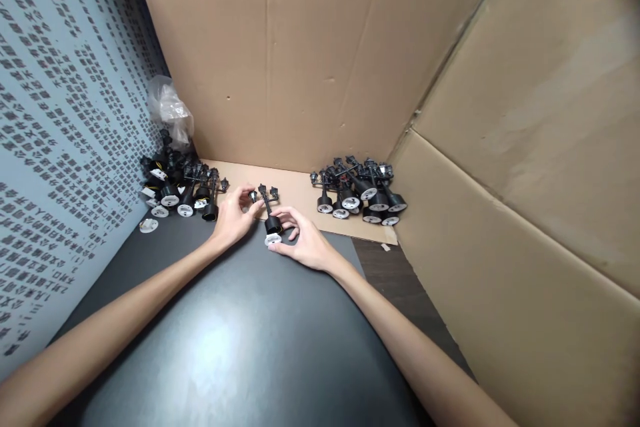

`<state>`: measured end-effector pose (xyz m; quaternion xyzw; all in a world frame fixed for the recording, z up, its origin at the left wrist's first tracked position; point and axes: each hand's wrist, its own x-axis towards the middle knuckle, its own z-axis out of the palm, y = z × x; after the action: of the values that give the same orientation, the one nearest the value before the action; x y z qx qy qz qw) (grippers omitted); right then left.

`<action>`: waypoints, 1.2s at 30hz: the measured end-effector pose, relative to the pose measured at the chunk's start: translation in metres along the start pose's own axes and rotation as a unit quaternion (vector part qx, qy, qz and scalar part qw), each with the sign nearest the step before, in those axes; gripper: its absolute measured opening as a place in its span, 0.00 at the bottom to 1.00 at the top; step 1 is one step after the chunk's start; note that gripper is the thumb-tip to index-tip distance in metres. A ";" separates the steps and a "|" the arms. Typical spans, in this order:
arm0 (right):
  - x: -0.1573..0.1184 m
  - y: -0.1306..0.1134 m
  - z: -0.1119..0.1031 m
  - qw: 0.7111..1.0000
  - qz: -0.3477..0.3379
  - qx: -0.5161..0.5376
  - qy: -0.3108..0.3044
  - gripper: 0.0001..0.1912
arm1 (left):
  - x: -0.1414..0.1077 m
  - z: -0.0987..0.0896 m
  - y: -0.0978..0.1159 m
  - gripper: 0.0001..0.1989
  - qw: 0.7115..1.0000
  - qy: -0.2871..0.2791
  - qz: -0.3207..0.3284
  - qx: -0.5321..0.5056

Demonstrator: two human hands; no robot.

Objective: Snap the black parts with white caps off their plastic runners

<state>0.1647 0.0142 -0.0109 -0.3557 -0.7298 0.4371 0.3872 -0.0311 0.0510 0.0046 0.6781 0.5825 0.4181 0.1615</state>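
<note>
A small black model street lamp [273,223] with several lantern heads is between my hands, tilted with its heads away from me. My left hand [237,213] pinches it by the lantern end, at the left side. Around its cup-shaped base my right hand [303,240] is closed, the thumb at a round white disc [273,239]. The disc sits at the base's lower end, with a narrow gap showing between them. Whether it is joined to the lamp I cannot tell.
Similar lamps lie heaped at the left [186,190], with a loose white disc [149,225] and a clear plastic bag [173,110]. More lamps with white bottoms [360,190] lie at the right on flat cardboard. Cardboard walls [320,67] stand behind and right; a printed blue panel [65,113] is left.
</note>
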 end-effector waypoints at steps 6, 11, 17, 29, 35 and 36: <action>0.000 0.004 0.001 1.000 0.001 -0.005 0.004 0.31 | -0.001 0.001 0.003 0.18 1.000 -0.003 0.003 0.020; 0.001 0.004 0.001 1.000 0.007 0.020 0.004 0.31 | -0.002 0.001 0.004 0.17 0.999 -0.005 0.013 0.053; 0.002 0.004 0.000 0.998 0.026 0.060 0.010 0.32 | -0.002 0.004 -0.002 0.15 0.987 0.029 0.045 0.153; 0.005 0.009 -0.002 0.996 0.021 0.086 0.019 0.33 | -0.018 -0.002 0.012 0.22 0.926 -0.075 0.351 0.120; 0.005 0.009 -0.003 0.994 0.030 0.105 0.026 0.36 | -0.021 0.000 0.012 0.28 0.917 -0.125 0.358 0.128; 0.006 0.009 -0.003 0.994 0.030 0.107 0.026 0.36 | -0.022 0.000 0.013 0.29 0.918 -0.131 0.352 0.131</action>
<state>0.1664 0.0234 -0.0169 -0.3451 -0.6577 0.5141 0.4290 -0.0223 0.0275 0.0053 0.9030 0.3293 0.2758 -0.0116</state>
